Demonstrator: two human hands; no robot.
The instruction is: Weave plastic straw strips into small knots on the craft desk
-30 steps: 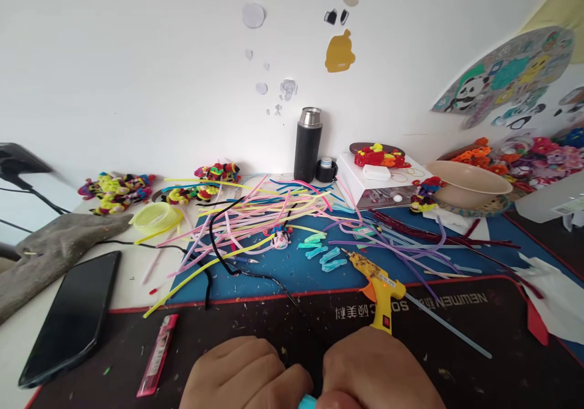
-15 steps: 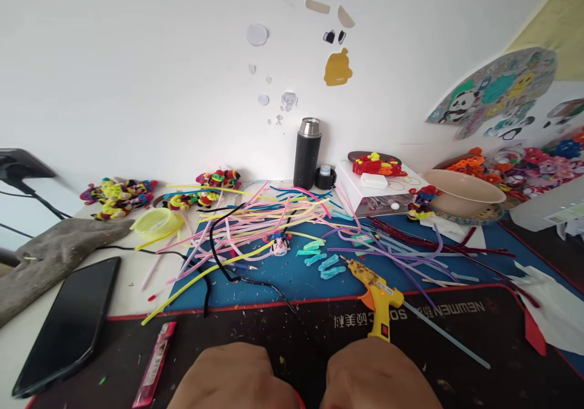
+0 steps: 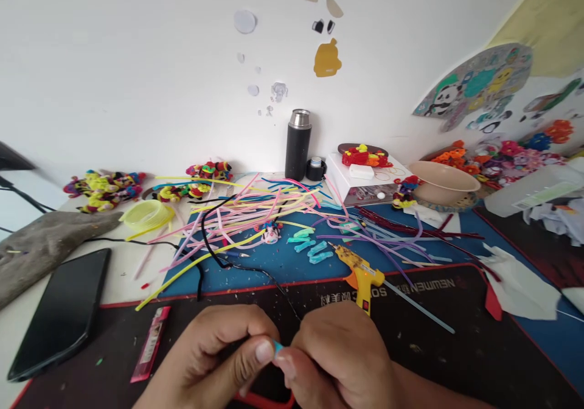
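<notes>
Close in front of me, my left hand [image 3: 228, 351] and my right hand [image 3: 335, 354] meet fingertip to fingertip. Both are closed, thumbs against bent fingers, on a light-blue pipe cleaner [image 3: 277, 348] of which only a short bit shows between the thumbs. A curved red edge [image 3: 269, 400] shows below the hands; what it belongs to is hidden. Just beyond my right hand lies a yellow hot glue gun [image 3: 360, 272] with a glue stick in its back. Several short folded turquoise and green pieces [image 3: 314, 252] lie left of its nozzle.
Pink, yellow and purple pipe cleaners [image 3: 246, 211] spread over the blue mat, around a small doll-like figure [image 3: 270, 232]. A phone [image 3: 61, 311] and a pink packet [image 3: 150, 343] lie at left. Behind stand a black thermos [image 3: 298, 147], a white box [image 3: 335, 174] and a beige bowl [image 3: 442, 181].
Both hands have risen into view from the bottom edge, and the light-blue bit between the fingertips now shows. The camera view has shifted slightly, moving the scene up and left.
</notes>
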